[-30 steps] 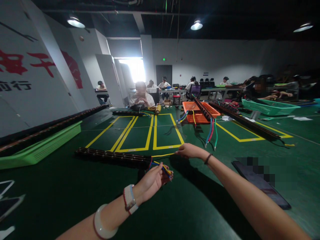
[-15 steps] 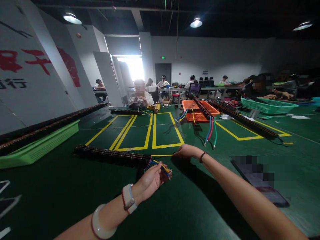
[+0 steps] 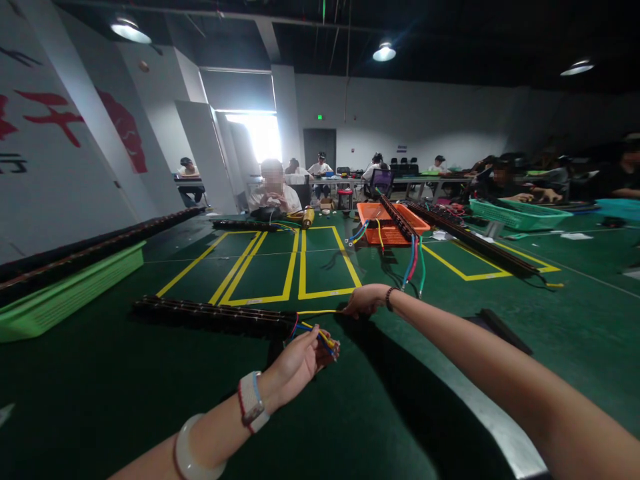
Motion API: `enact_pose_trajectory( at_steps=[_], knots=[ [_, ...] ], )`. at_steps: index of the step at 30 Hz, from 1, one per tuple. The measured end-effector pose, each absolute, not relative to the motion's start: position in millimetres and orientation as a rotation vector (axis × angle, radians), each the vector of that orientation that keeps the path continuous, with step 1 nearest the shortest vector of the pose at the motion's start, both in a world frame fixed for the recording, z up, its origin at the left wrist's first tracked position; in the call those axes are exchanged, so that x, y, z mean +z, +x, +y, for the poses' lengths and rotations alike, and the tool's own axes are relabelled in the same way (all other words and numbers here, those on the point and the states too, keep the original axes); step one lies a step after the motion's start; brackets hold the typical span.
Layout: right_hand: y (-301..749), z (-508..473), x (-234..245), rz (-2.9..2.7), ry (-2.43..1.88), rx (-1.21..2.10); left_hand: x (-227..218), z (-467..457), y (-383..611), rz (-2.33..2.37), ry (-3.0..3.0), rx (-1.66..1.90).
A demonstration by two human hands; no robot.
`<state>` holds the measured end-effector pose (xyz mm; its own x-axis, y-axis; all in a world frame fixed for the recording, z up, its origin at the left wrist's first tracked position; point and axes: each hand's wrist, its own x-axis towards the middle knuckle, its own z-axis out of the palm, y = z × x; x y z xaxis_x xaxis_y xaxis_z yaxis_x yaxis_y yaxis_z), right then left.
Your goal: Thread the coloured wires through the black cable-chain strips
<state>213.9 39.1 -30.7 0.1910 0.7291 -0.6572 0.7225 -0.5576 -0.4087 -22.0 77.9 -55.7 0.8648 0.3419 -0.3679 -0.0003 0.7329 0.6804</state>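
A long black wire harness lies across the green table, its right end near my hands. My left hand is closed around several blue and yellow wires from that end; their metal-tipped ends stick out past my fingers. My right hand pinches a separate yellow wire at its far end, stretched nearly straight from the harness. My right fingertips partly hide that wire's tip. A thin pink wire curves at the harness end, beside the left hand.
Yellow tape outlines mark the table beyond the harness. An orange basket carries another harness, with coloured wires hanging over. Green baskets stand at left and right. A dark flat object lies beyond my right forearm. People sit at tables behind.
The camera view has shifted slightly, moving the scene to the left. Both hands keep their holds on the wires, and the yellow wire stays stretched.
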Motion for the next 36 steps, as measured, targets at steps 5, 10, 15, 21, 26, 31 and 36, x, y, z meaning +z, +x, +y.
enact_pose_trajectory(
  at_steps=[5,10,15,21,26,31,36],
  knots=[
    [205,28,-28,-1.595,-2.402,1.188,-56,77,-23,0.473,0.733,0.185],
    [192,17,-14,-1.666,-2.482,0.78,-57,77,-21,0.486,0.719,0.198],
    [166,7,15,-1.696,-2.449,0.277,-60,80,-20,0.473,0.686,0.182],
    [119,-12,27,-1.916,-2.293,0.741,-62,82,-20,0.458,0.695,0.179],
    [115,-16,18,-1.878,-2.244,0.908,-57,78,-22,0.402,0.72,0.171],
    [133,-11,11,-1.728,-2.266,0.948,-52,75,-24,0.47,0.777,0.221],
    [132,-7,-7,-1.75,-2.508,0.727,-50,75,-24,0.501,0.796,0.162]
  ],
)
